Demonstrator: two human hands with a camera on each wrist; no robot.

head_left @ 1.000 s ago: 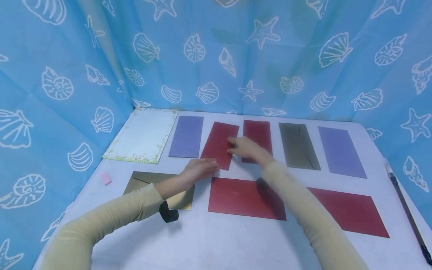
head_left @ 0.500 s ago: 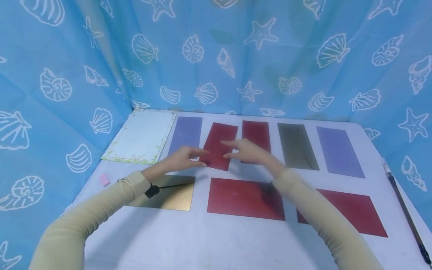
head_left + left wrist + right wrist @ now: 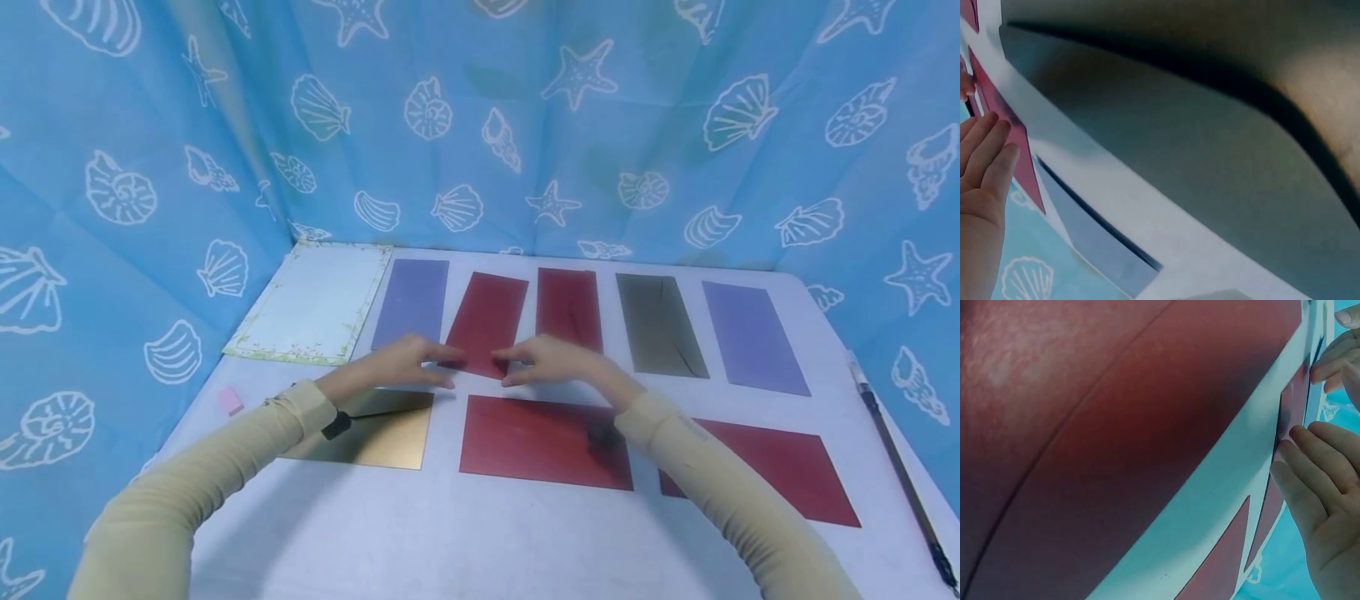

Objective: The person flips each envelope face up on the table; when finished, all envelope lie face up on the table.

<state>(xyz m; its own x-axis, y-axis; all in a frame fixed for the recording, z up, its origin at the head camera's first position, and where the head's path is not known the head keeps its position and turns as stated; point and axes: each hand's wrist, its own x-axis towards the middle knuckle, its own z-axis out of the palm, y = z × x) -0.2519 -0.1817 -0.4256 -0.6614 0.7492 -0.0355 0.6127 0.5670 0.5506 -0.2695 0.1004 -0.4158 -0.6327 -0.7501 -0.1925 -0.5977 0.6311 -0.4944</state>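
Observation:
In the head view a tilted red envelope (image 3: 489,310) lies in the back row, between my two hands. My left hand (image 3: 412,363) is at its lower left edge, thumb and fingers apart and reaching inward. My right hand (image 3: 553,362) mirrors it at the lower right edge, fingertips overlapping the red paper. Straight fingers show on the left hand (image 3: 985,181) in the left wrist view and on the right hand (image 3: 1325,494) in the right wrist view. Neither hand grips anything. A gold envelope (image 3: 397,437) lies below the left forearm, and a red envelope (image 3: 525,442) lies in front of the hands.
The back row also holds a second red envelope (image 3: 566,296), a dark grey-gold one (image 3: 658,321) and two purple ones, left (image 3: 414,296) and right (image 3: 753,333). Bordered paper (image 3: 311,304), a pink eraser (image 3: 230,400), another red envelope (image 3: 802,479) and a brush (image 3: 903,475) lie around.
My left hand has gone from the tilted envelope's lower end to its left side. My right hand has come down its right edge, towards me. The envelopes look unmoved.

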